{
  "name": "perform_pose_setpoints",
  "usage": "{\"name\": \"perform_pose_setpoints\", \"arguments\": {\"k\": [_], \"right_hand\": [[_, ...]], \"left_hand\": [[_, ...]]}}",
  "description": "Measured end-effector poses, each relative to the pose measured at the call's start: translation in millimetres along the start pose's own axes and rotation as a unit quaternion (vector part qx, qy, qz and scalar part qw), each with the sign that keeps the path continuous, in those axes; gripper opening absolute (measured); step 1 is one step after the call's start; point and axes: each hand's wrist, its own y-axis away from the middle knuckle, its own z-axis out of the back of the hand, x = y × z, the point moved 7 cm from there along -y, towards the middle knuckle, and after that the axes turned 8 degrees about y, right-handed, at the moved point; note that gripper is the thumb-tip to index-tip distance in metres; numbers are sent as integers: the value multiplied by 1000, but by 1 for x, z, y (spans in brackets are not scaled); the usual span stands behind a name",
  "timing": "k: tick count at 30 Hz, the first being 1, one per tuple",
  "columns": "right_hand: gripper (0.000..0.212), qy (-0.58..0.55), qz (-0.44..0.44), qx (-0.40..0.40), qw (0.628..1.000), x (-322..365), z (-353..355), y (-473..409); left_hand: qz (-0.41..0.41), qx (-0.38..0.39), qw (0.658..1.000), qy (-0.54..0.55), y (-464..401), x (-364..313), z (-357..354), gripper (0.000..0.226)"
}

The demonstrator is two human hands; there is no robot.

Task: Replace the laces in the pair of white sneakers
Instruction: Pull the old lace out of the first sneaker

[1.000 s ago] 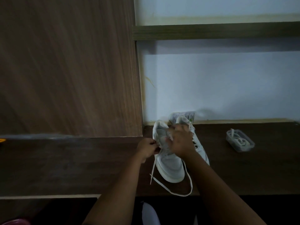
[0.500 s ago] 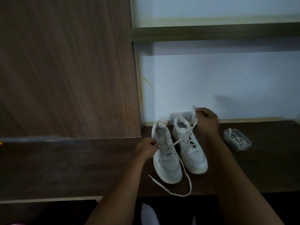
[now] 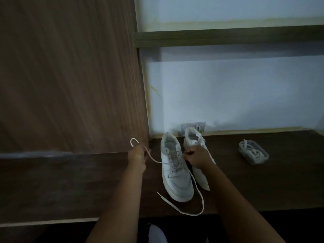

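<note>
Pair of white low-top leather sneakers sits near back edge of the dark wood surface (image 3: 263, 186), toes toward front edge. Left sneaker (image 3: 175, 174): tongue exposed, upper eyelets bare, flat white lace (image 3: 198, 192) only threaded through lower eyelets. One lace end runs off toe side, curls in a loose loop to front edge of surface; other end leads out leftward to left hand (image 3: 137, 154). Right sneaker (image 3: 192, 139) lies just beside the left one, touching or nearly so, partly hidden by right hand (image 3: 198, 157); its own lacing not readable.

Left hand: grip closed, pinching the lace; free tip arcs up above the fingers. Right hand: fingers curled over the gap betw. the two sneakers, at collar/eyelet area; whether it holds shoe or lace, can't tell.

Clear plastic rectangular tub (image 3: 253, 151) w/ coiled white laces inside, toward back right of surface, well apart from sneakers.

Vs 0.5 s ago: right hand was raised behind right sneaker near back edge, pulling lace up; now down on the shoes. Left hand was touching left sneaker's side; now drawn away leftward w/ lace trailing. Sneakers, tub unmoved.
</note>
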Motion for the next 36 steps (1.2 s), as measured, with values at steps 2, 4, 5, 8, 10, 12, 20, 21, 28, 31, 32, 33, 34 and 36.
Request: {"name": "perform_pose_setpoints", "arguments": {"k": [2, 4, 5, 8, 10, 12, 20, 21, 28, 31, 32, 33, 34, 36], "right_hand": [[31, 23, -12, 14, 1000, -8, -17, 4], [38, 36, -5, -43, 998, -6, -19, 4], [39, 50, 8, -71, 996, -3, -19, 4], [37, 74, 22, -99, 992, 0, -19, 0], [38, 61, 22, -96, 993, -1, -21, -5], [40, 47, 17, -90, 995, -3, -19, -8], [42, -45, -9, -24, 999, -18, -19, -12], [42, -57, -8, -24, 998, -17, -19, -13], [32, -106, -11, -22, 994, -24, -19, -15], [34, -107, 28, -39, 993, -19, -19, -14], [33, -107, 30, -40, 993, -18, -20, -14], [30, -107, 27, -40, 993, -18, -22, -13], [28, -108, 23, -40, 993, -18, -23, -12], [28, -102, 18, -43, 994, -18, -24, -12]], "left_hand": [[-29, -47, 969, -240, -5, -5, 9, 62], [-72, -35, 896, -437, 1, -4, 4, 82], [-122, -26, 858, -498, 8, -2, -2, 79], [-346, 10, 741, -575, 37, 1, -32, 42], [-376, 114, 711, -583, 43, 21, -57, 21], [-321, 168, 714, -599, 34, 45, -70, 23], [-283, 245, 730, -572, 23, 53, -85, 18], [-289, 257, 729, -565, 24, 53, -86, 19], [109, 295, 942, -117, 14, 70, -35, 10], [140, 258, 955, -42, 16, 69, -22, 12], [139, 229, 963, -29, 18, 69, -21, 6], [126, 211, 969, -34, 17, 69, -22, 6], [94, 193, 974, -67, 17, 66, -23, 15], [-17, 149, 970, -192, 17, 54, -26, 31]]}}
